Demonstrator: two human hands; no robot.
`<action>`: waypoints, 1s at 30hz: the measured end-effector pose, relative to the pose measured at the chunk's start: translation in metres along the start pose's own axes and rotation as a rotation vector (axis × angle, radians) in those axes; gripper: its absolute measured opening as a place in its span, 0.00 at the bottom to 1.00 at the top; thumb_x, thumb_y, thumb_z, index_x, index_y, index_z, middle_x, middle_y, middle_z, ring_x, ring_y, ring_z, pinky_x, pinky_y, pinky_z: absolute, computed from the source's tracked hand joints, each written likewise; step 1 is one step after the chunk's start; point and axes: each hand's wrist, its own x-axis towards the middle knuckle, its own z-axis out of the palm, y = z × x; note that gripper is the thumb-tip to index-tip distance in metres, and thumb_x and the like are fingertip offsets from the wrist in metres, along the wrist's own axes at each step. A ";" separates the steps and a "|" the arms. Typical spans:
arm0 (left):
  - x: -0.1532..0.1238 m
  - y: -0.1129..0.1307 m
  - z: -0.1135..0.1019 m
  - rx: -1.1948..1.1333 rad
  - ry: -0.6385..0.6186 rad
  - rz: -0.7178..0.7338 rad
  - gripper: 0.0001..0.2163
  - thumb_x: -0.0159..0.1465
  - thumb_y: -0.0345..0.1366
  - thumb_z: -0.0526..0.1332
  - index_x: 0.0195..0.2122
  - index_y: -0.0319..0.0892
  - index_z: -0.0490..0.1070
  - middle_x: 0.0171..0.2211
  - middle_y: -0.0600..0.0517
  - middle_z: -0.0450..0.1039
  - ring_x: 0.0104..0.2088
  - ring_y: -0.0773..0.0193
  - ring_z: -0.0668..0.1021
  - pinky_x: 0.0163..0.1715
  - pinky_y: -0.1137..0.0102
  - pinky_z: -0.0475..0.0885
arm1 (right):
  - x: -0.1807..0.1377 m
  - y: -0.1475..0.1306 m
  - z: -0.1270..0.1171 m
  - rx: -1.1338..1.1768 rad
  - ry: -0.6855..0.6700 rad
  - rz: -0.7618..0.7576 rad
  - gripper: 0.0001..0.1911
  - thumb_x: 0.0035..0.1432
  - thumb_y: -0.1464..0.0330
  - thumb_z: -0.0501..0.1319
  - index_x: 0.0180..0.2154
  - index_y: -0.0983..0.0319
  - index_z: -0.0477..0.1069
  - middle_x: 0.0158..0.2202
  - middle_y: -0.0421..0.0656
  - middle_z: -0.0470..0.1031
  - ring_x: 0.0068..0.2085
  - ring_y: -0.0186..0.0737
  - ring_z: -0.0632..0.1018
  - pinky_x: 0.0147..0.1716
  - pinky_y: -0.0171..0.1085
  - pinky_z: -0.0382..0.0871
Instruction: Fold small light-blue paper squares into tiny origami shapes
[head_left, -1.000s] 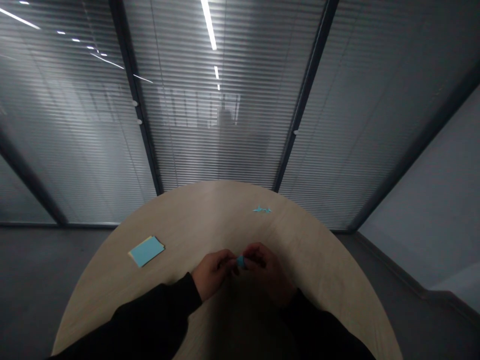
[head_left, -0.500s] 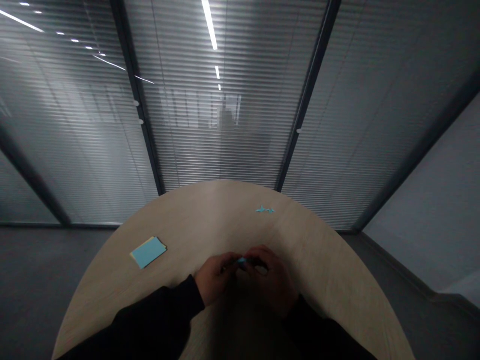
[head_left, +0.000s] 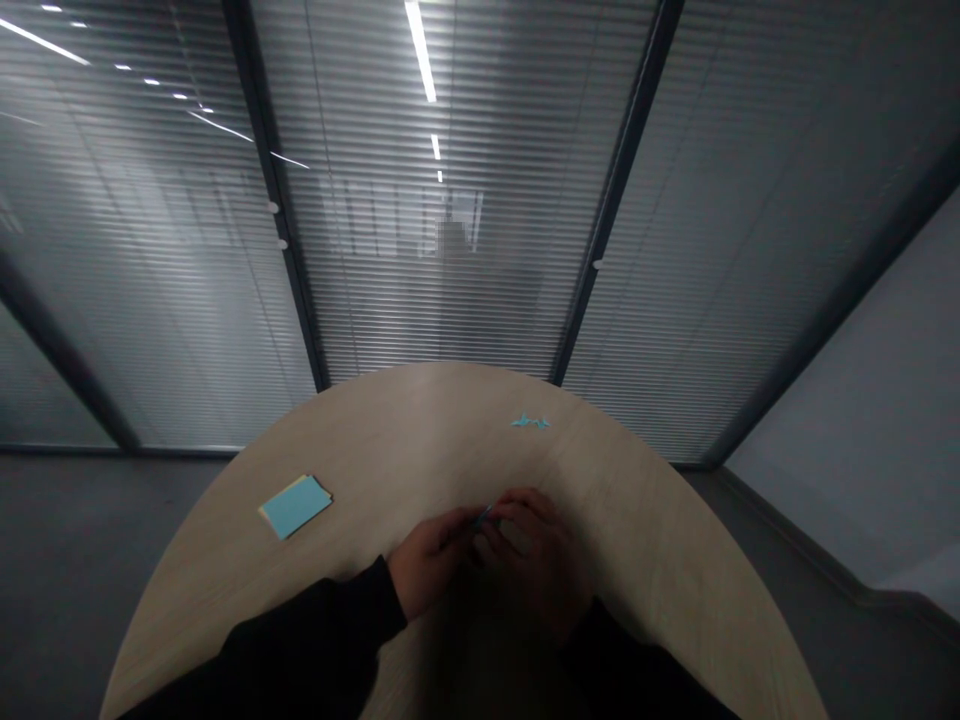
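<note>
My left hand (head_left: 431,562) and my right hand (head_left: 536,565) meet over the near part of a round wooden table (head_left: 675,560). Both pinch a small piece of light blue paper (head_left: 482,516), of which only a sliver shows between the fingertips. Both arms wear black sleeves. A finished folded blue paper figure (head_left: 530,422) lies farther back on the table, right of centre. A small stack of paper sheets (head_left: 295,505), blue on top with yellow beneath, rests at the left.
Glass partitions with horizontal blinds and dark frames (head_left: 615,190) stand right behind the table's far edge. Grey floor (head_left: 67,540) surrounds the table on both sides. The room is dim.
The hands have stayed in place while the fingers worked the blue paper; less of it shows now than a second ago. The view shifted slightly.
</note>
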 end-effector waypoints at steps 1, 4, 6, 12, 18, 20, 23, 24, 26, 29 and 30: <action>0.000 -0.002 0.001 -0.066 -0.011 -0.004 0.20 0.64 0.38 0.57 0.56 0.40 0.69 0.46 0.43 0.76 0.39 0.59 0.78 0.43 0.62 0.72 | 0.000 0.000 -0.001 -0.039 0.004 -0.020 0.03 0.56 0.67 0.64 0.35 0.57 0.76 0.41 0.47 0.73 0.43 0.47 0.73 0.44 0.45 0.69; 0.000 -0.008 0.002 -0.186 -0.030 0.033 0.21 0.63 0.36 0.59 0.57 0.41 0.68 0.50 0.42 0.74 0.45 0.56 0.77 0.50 0.58 0.69 | -0.001 -0.002 -0.002 -0.159 -0.001 -0.075 0.05 0.57 0.66 0.64 0.36 0.57 0.77 0.42 0.47 0.73 0.42 0.47 0.73 0.42 0.45 0.69; 0.000 -0.011 0.001 -0.195 -0.042 0.046 0.21 0.63 0.35 0.59 0.58 0.41 0.68 0.52 0.42 0.74 0.48 0.54 0.76 0.54 0.57 0.66 | -0.001 -0.002 -0.003 -0.196 -0.031 -0.101 0.06 0.59 0.65 0.63 0.37 0.57 0.76 0.39 0.46 0.73 0.40 0.45 0.73 0.41 0.44 0.69; -0.003 -0.008 -0.002 -0.085 -0.028 0.045 0.21 0.63 0.35 0.59 0.59 0.42 0.67 0.52 0.43 0.74 0.52 0.53 0.75 0.58 0.55 0.63 | -0.001 0.000 0.000 -0.114 -0.104 -0.049 0.03 0.60 0.67 0.63 0.33 0.59 0.75 0.34 0.42 0.75 0.38 0.42 0.75 0.40 0.40 0.69; -0.004 -0.010 -0.004 0.010 -0.036 0.041 0.22 0.64 0.34 0.58 0.60 0.43 0.65 0.52 0.44 0.74 0.51 0.54 0.76 0.59 0.54 0.62 | 0.000 -0.003 -0.003 -0.025 -0.156 0.044 0.05 0.60 0.66 0.63 0.33 0.59 0.76 0.33 0.41 0.76 0.35 0.39 0.76 0.37 0.36 0.68; -0.004 -0.010 -0.004 0.035 -0.027 0.048 0.22 0.64 0.34 0.58 0.60 0.42 0.65 0.53 0.44 0.74 0.51 0.53 0.75 0.59 0.54 0.62 | 0.000 -0.004 -0.004 -0.002 -0.167 0.065 0.05 0.60 0.66 0.63 0.33 0.59 0.77 0.32 0.40 0.76 0.34 0.38 0.76 0.36 0.35 0.68; -0.005 -0.010 -0.005 0.103 -0.021 0.064 0.23 0.64 0.33 0.57 0.61 0.42 0.64 0.54 0.44 0.73 0.54 0.53 0.74 0.60 0.55 0.62 | 0.000 -0.004 -0.004 0.017 -0.181 0.081 0.05 0.60 0.66 0.63 0.33 0.59 0.77 0.33 0.40 0.76 0.34 0.37 0.76 0.36 0.34 0.68; -0.005 -0.009 -0.005 0.136 -0.021 0.068 0.23 0.64 0.33 0.57 0.62 0.42 0.63 0.55 0.44 0.72 0.55 0.53 0.73 0.60 0.55 0.61 | 0.000 -0.003 -0.004 0.014 -0.181 0.082 0.06 0.60 0.65 0.63 0.33 0.59 0.77 0.33 0.40 0.76 0.34 0.37 0.77 0.36 0.34 0.68; -0.006 -0.007 -0.005 0.199 -0.022 0.074 0.24 0.64 0.32 0.56 0.62 0.42 0.62 0.57 0.44 0.70 0.57 0.53 0.72 0.61 0.55 0.60 | -0.001 -0.002 -0.002 -0.006 -0.174 0.079 0.06 0.59 0.64 0.64 0.32 0.59 0.77 0.32 0.41 0.77 0.34 0.38 0.77 0.37 0.35 0.68; -0.006 -0.003 -0.005 0.246 -0.033 0.089 0.25 0.63 0.30 0.57 0.63 0.42 0.61 0.59 0.45 0.68 0.58 0.53 0.71 0.61 0.56 0.60 | -0.002 -0.002 0.000 -0.024 -0.158 0.092 0.06 0.56 0.64 0.65 0.32 0.59 0.77 0.33 0.42 0.77 0.35 0.40 0.77 0.37 0.36 0.68; -0.007 -0.002 -0.005 0.249 -0.042 0.096 0.26 0.63 0.30 0.57 0.63 0.42 0.61 0.60 0.45 0.67 0.58 0.53 0.70 0.61 0.56 0.61 | -0.002 -0.003 0.000 -0.030 -0.154 0.108 0.05 0.56 0.64 0.66 0.32 0.60 0.77 0.33 0.42 0.77 0.35 0.40 0.77 0.37 0.36 0.68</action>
